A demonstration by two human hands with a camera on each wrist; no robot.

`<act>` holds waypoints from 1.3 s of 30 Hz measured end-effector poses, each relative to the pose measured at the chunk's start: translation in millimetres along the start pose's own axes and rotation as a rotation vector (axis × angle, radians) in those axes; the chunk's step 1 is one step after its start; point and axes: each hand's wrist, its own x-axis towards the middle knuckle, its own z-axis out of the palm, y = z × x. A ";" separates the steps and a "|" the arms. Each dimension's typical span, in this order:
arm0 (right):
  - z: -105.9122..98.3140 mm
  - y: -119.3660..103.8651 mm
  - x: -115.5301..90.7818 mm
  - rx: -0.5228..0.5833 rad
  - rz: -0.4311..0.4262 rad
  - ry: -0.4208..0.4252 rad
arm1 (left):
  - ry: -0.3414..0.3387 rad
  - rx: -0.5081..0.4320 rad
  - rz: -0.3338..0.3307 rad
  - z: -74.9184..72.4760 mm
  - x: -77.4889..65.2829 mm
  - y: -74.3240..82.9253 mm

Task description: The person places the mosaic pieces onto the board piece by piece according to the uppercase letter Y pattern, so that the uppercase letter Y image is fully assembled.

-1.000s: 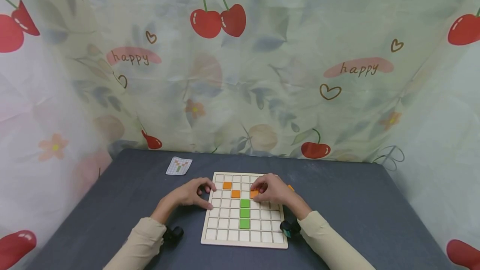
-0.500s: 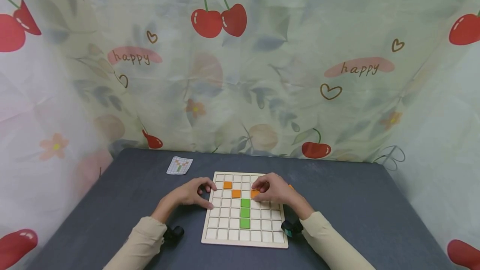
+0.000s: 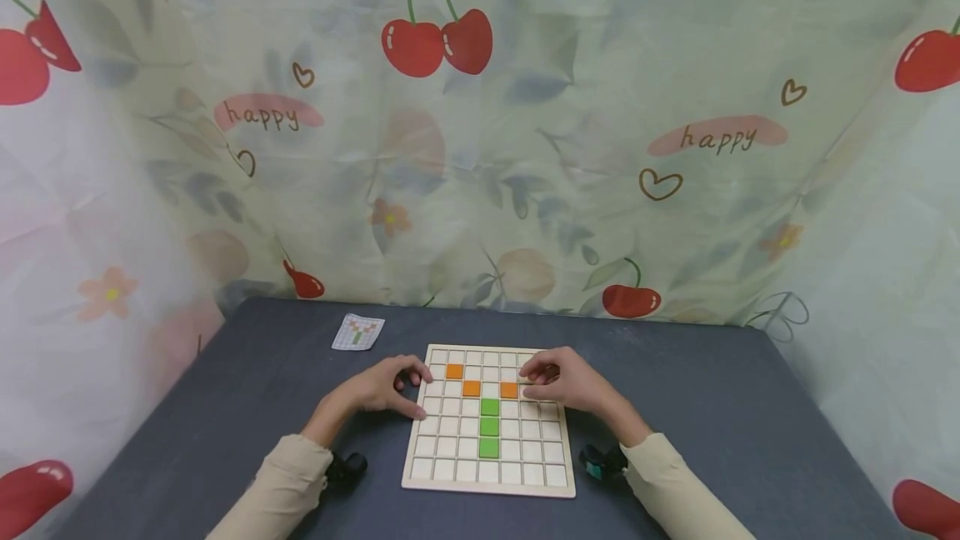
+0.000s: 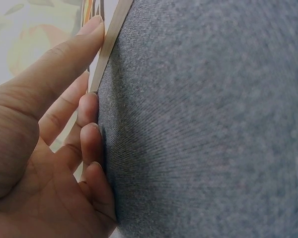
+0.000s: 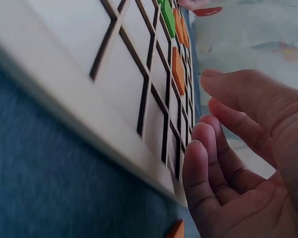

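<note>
A square board (image 3: pixel 487 491) with a grid of white cells lies on the table. Green tiles (image 3: pixel 489 427) stand in a column on it. One orange tile (image 3: pixel 509 390) sits upper right of them; two more orange tiles (image 3: pixel 471 388) step up to the left. My left hand (image 3: pixel 378 386) rests thumb and forefinger, spread apart, on the board's left border; its other fingers are loosely bent in the left wrist view. Over the board's upper right, my right hand (image 3: pixel 570 382) hovers beside the nearest orange tile, fingers parted and holding nothing.
A small pattern card (image 3: pixel 357 332) lies behind the board to the left, on the dark table cloth (image 3: pixel 712 407). Another orange tile (image 5: pixel 176 230) lies off the board's edge in the right wrist view. A printed curtain (image 3: pixel 480 148) surrounds the table.
My right hand has let go of the orange tile and moved a little to the right, leaving the tile in its cell. The left hand has stayed in place.
</note>
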 end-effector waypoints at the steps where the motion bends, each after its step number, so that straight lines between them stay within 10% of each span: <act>1: -1.7 0.8 -1.5 0.002 0.000 0.003 | 0.002 -0.001 -0.001 0.3 0.1 0.1; 39: -63.2 47.7 -39.7 -0.087 0.053 0.058 | 0.010 -0.012 -0.010 0.4 0.0 1.8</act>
